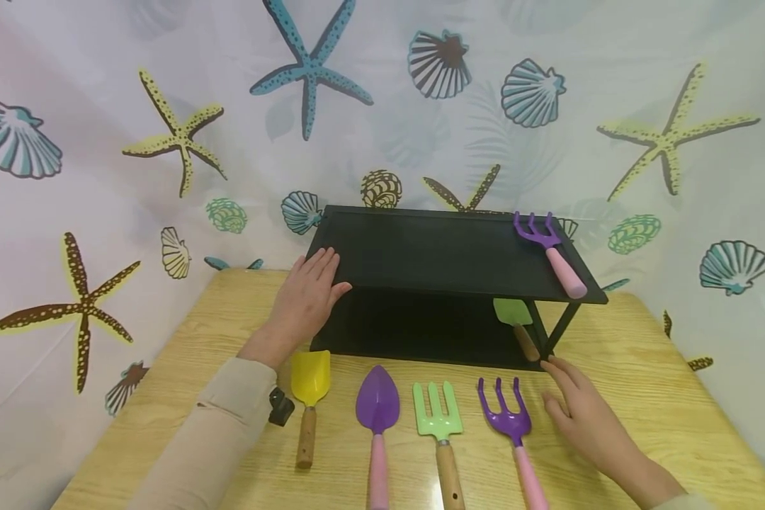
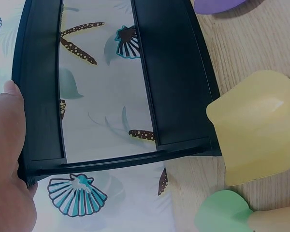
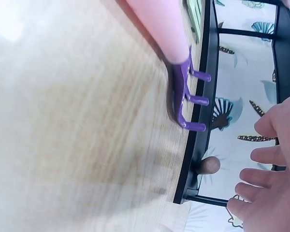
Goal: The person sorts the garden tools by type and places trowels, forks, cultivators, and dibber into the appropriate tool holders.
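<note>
A person's left hand [image 1: 306, 294] rests on the left end of a black rack [image 1: 408, 248] near the back edge of a wooden bench [image 1: 663, 368], fingers straight across the top. The right hand [image 1: 589, 421], fingers extended and holding nothing, is at the rack's lower front right corner; whether the fingertips touch is hard to tell. The rack looks stiff, smooth and fairly light, best taken by both ends and kept level: a purple fork [image 1: 564, 270] on top and a green trowel [image 1: 513, 312] below, both at the right end, could slide. Before it, toward the bench's front edge, which is out of frame, lie a yellow scoop [image 1: 310, 379], a purple trowel [image 1: 377, 404], a green fork [image 1: 438, 423] and a second purple fork [image 1: 508, 423]. A green tool [image 2: 224, 212] is cut off in the left wrist view, perhaps hidden overhead by the left sleeve [image 1: 229, 411].
</note>
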`<state>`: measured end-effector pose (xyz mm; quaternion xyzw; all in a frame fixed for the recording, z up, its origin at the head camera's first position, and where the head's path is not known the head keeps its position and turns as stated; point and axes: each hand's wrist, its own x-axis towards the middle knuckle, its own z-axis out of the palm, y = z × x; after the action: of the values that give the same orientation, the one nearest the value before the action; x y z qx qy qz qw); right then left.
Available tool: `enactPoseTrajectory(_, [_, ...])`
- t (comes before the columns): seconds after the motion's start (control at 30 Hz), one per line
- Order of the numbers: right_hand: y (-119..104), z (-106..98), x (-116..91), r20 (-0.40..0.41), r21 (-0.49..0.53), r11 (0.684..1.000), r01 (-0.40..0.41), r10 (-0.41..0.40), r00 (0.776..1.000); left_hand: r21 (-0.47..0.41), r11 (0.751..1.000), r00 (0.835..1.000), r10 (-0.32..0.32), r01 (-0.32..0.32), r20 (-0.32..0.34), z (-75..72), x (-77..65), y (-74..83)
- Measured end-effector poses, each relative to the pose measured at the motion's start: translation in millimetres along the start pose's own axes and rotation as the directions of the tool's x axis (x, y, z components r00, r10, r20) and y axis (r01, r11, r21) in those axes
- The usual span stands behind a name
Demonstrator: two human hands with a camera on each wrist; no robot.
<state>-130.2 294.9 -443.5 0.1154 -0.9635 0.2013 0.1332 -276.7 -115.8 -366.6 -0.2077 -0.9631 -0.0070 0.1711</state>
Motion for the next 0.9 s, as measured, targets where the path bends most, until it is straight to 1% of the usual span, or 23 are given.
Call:
enactPoseTrajectory(0.23, [-10,0,-25,-0.020,0.015,1.000,-0.009,0.010,1.000,-0.015,1.000,1.000,-0.004,0.004,0.008,-1.6,-0.6,1.0])
enactPoseTrajectory(0.33, [-14,1,-37,0.010,0.023,0.998,-0.052,0.052,0.999,-0.017,1.000,1.000,-0.003,0.003,0.003,-2.1,-0.6,1.5])
enactPoseTrajectory(0.4, [-17,2,-44,0.014,0.023,0.998,-0.066,0.066,0.998,-0.016,1.000,1.000,-0.004,0.004,-0.001,-2.4,-0.6,1.8])
enactPoseTrajectory(0.47, [-20,5,-50,-0.002,0.021,0.999,-0.046,0.046,0.999,-0.011,1.000,1.000,-0.006,0.006,-0.006,-2.7,-0.5,1.9])
enactPoseTrajectory(0.53, [-21,9,-55,-0.052,0.016,1.000,0.014,-0.014,0.999,-0.008,1.000,1.000,-0.006,0.006,-0.010,-2.6,-0.4,1.9])
enactPoseTrajectory(0.63, [-23,15,-61,-0.134,-0.005,0.993,0.117,-0.117,0.984,-0.004,1.000,1.000,-0.002,0.002,-0.026,-1.9,-0.2,1.8])
enactPoseTrajectory(0.7, [-24,19,-64,-0.160,-0.018,0.988,0.151,-0.152,0.975,-0.006,1.000,1.000,-0.001,0.001,-0.030,-1.2,-0.2,1.7])
enactPoseTrajectory(0.77, [-25,22,-67,-0.172,-0.034,0.987,0.155,-0.159,0.972,-0.008,1.000,1.000,-0.002,0.002,-0.028,-0.6,-0.1,1.7])
enactPoseTrajectory(0.9, [-28,25,-73,-0.153,-0.053,0.992,0.111,-0.117,0.981,-0.016,1.000,1.000,-0.005,0.005,-0.015,-0.1,0.3,2.1])
